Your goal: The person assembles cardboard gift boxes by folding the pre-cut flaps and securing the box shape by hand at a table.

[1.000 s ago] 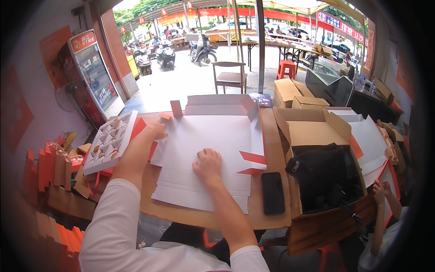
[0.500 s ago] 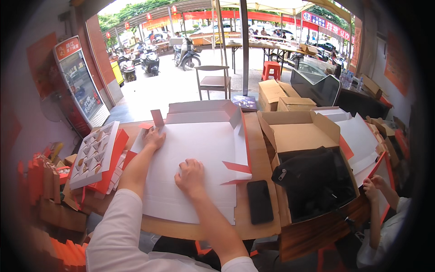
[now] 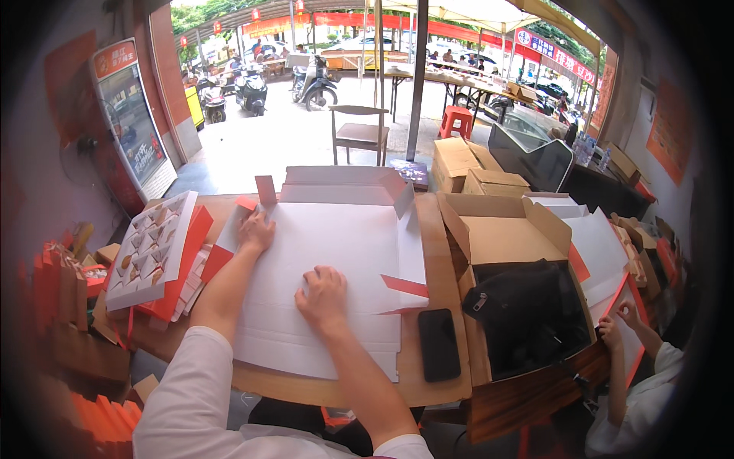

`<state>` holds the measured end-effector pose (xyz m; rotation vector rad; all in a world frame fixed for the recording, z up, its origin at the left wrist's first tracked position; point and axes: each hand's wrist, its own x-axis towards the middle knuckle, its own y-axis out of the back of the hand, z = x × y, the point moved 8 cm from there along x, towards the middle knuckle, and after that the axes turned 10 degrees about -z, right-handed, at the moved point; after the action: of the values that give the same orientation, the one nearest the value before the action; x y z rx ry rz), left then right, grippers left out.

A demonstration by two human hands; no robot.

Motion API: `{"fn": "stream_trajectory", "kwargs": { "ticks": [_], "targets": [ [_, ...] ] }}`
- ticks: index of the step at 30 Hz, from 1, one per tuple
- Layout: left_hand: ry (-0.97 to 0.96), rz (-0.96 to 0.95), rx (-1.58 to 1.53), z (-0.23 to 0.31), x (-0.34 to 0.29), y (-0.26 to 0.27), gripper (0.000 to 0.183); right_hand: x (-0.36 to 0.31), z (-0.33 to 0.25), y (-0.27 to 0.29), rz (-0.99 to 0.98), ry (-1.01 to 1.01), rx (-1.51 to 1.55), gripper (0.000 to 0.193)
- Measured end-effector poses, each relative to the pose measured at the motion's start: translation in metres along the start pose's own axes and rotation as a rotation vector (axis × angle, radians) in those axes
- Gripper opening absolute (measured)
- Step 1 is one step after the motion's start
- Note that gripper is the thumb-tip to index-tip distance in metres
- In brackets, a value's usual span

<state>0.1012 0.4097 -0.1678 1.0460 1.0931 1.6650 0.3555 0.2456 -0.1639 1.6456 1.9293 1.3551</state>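
A large unfolded gift box (image 3: pixel 336 237), white inside and red outside, lies before me with its back and right edges partly raised. My left hand (image 3: pixel 256 231) is at its left side panel, fingers bent around the fold there; the fingertips are partly hidden. A small red-edged tab (image 3: pixel 265 190) stands up just beyond that hand. My right hand (image 3: pixel 322 298) rests on the middle of the white panel, fingers loosely bent and a little apart, holding nothing. At the right edge a red flap (image 3: pixel 405 286) leans inward.
Left stands a white tray (image 3: pixel 145 289) of small divided cells on red boxes. A black phone (image 3: pixel 438 344) lies right of the gift box, beside a brown carton (image 3: pixel 505 237) with a black bag (image 3: pixel 520 298). Another person's hands (image 3: pixel 619 325) hold a red-edged panel at far right.
The left side panel of the box has tilted outward and lies lower, with my left hand shifted slightly left. My right hand stays in place. The other person's hands have moved down and nearer.
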Motion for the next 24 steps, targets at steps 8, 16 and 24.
{"fn": "stream_trajectory", "kwargs": {
  "ticks": [8, 16, 24],
  "targets": [
    [-0.127, -0.052, 0.012, 0.013, -0.051, 0.001, 0.056, -0.001, 0.001, 0.003, 0.069, 0.029, 0.003, 0.034],
    [-0.273, -0.120, 0.031, -0.009, -0.113, 0.010, 0.065, 0.001, -0.003, 0.006, -0.001, -0.014, 0.001, 0.035],
    [-0.278, -0.153, -0.040, -0.001, -0.131, 0.021, 0.059, 0.000, -0.001, 0.004, 0.004, -0.020, 0.008, 0.036]
  ]
}}
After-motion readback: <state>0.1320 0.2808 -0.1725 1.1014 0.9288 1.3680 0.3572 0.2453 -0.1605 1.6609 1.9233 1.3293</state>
